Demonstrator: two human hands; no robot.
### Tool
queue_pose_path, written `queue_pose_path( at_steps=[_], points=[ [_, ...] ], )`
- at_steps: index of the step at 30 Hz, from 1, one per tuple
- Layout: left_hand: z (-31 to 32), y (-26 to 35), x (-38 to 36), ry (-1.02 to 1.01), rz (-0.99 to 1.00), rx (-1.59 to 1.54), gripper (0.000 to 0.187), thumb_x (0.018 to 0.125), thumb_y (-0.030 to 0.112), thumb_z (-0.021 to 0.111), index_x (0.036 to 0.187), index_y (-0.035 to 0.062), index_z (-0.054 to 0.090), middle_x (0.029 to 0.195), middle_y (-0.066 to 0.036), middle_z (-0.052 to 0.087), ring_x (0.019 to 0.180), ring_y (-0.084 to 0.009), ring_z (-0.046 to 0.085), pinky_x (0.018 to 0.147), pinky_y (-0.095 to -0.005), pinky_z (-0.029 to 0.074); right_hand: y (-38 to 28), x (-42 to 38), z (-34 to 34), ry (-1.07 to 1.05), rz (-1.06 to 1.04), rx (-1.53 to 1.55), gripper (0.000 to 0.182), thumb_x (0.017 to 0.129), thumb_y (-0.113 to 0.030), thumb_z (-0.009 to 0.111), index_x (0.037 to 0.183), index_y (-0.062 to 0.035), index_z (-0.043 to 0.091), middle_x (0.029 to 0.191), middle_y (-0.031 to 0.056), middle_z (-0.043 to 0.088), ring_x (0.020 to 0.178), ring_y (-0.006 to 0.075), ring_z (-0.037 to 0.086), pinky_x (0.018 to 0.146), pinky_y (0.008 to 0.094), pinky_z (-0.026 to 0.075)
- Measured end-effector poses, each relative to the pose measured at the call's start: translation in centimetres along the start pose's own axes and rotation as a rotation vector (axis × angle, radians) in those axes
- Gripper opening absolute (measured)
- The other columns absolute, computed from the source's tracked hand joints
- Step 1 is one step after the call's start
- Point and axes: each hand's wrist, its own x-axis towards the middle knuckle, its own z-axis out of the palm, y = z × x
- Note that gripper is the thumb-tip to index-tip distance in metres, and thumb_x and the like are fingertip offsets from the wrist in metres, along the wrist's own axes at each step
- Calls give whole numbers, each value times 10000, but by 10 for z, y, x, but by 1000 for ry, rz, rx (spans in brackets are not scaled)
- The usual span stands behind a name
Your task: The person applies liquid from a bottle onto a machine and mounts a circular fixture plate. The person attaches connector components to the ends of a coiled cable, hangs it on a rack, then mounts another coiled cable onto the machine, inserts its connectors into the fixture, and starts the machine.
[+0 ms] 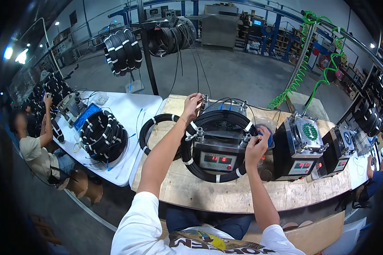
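A coil of black cable [190, 162] bound with white bands leans upright around the front of a metal machine, whose panel [217, 160] glows with red digits. My left hand [192, 106] is at the machine's back left corner, its fingers closed against a metal clamp knob [205, 100]. My right hand [257, 148] is just right of the coil, beside the front right knob [245, 139]. Its thumb and fingers are pinched together; what they hold is too small to tell. Blue-tipped connectors [230, 106] lie on the machine's top behind the coil.
Another cable coil [145, 131] lies left on the wooden table [200, 196]. Two similar machines [300, 146] stand right, under green spiral hoses [291, 87]. Stacked coils [103, 138] sit on a white table [134, 106]. A person [36, 146] works at left; another person's arm [372, 170] shows at right.
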Motion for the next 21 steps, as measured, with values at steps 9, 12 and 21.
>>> queue_pose_path(
  at_steps=[9,12,21],
  points=[
    [28,21,-5,-378,-238,232,751,1075,649,332,1232,36,737,953,-70,757,803,-150,695,700,-314,576,-2,1,-2,7,31,-20,393,860,108,530,1244,26,559,1075,185,654,768,272,604,766,356,510],
    [26,32,-12,-440,-335,185,864,1047,723,263,1301,19,694,1115,-127,749,971,-204,702,866,-342,568,0,0,-3,14,-6,-55,380,865,98,536,1237,26,561,1062,189,651,801,311,622,773,366,514],
    [-45,40,-85,-295,241,661,687,1055,656,400,1543,186,512,1603,-178,419,1483,-323,368,1154,-515,345,14,-27,-15,-42,14,-71,309,1001,-131,580,1270,20,555,1174,211,649,1035,365,647,939,415,489]
  ],
)
